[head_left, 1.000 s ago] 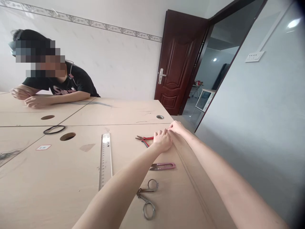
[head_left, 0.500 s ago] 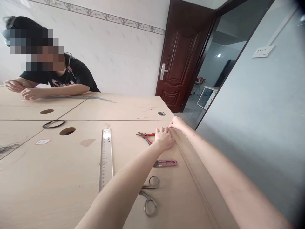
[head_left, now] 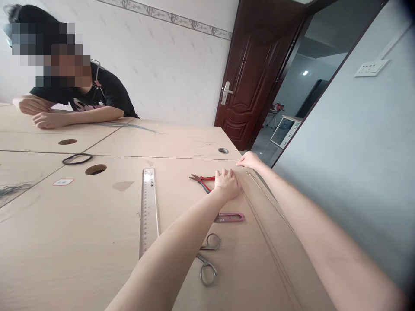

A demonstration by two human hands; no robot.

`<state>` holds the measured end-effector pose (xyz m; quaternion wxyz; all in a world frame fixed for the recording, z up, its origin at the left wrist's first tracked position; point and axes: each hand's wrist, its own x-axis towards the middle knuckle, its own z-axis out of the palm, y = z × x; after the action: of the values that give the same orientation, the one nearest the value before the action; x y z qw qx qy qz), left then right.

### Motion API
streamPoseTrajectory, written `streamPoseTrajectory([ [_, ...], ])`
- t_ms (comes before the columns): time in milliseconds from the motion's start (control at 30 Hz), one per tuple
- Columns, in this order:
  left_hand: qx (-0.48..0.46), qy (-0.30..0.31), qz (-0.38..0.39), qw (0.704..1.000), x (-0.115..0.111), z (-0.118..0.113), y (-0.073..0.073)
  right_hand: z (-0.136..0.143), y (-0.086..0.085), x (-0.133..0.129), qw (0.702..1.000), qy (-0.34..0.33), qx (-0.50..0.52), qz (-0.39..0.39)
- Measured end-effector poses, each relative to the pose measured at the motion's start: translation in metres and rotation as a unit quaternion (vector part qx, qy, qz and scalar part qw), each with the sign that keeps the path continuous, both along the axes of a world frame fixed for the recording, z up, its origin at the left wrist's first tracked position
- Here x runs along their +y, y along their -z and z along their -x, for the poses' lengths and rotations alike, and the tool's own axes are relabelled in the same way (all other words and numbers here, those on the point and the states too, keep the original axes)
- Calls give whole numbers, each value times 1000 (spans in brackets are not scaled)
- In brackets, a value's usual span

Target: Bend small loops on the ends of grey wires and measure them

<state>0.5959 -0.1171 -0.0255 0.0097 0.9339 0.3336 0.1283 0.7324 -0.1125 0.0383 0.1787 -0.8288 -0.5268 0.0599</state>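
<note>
White-framed case [head_left: 285, 131] in the room beyond the doorway; contents too small to tell. Left hand [head_left: 228, 185] palm down on the desk [head_left: 97, 242], fingers bent, covering the handle ends of the pliers [head_left: 200, 179]; thin dark strands [head_left: 266, 236] run from beside it along the right side toward the near edge. Whether it grips or only presses, cannot tell. Right hand [head_left: 248, 160] at the far right edge, fingertips drawn close together; cannot tell if a strand is between them. Pale cord [head_left: 269, 198] lies along the desk's right edge, near the right forearm. Left forearm partly hides pink snips [head_left: 242, 217], silver scissors [head_left: 204, 261] and a clear ruler [head_left: 149, 211]. Farther left: red-bordered label [head_left: 63, 182], black loop [head_left: 77, 163], wispy bundle [head_left: 14, 189] at the side. Across the desk, a person in a black top [head_left: 116, 97] leans in, hands together, grey-blue strands [head_left: 129, 126] by the forearm. Behind: tiled wall [head_left: 181, 73], dark red door [head_left: 256, 65] standing open, socket plate [head_left: 372, 68] on the right wall.
</note>
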Motion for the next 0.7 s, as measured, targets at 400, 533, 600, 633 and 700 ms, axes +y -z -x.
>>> streamPoseTrajectory([
  [400,-11,8,19,1000,-2,2,-2,-26,-116,-74,991,-20,127,42],
  [533,-48,14,49,998,-5,5,-6,-19,-171,-129,994,-26,100,-46],
  [600,-73,20,73,994,-6,9,-12,-12,-194,-156,993,-26,75,-90],
  [633,-87,23,87,992,-7,11,-17,-9,-203,-168,992,-26,64,-108],
  [700,-123,36,115,985,-14,15,-32,-2,-219,-190,989,-36,38,-138],
])
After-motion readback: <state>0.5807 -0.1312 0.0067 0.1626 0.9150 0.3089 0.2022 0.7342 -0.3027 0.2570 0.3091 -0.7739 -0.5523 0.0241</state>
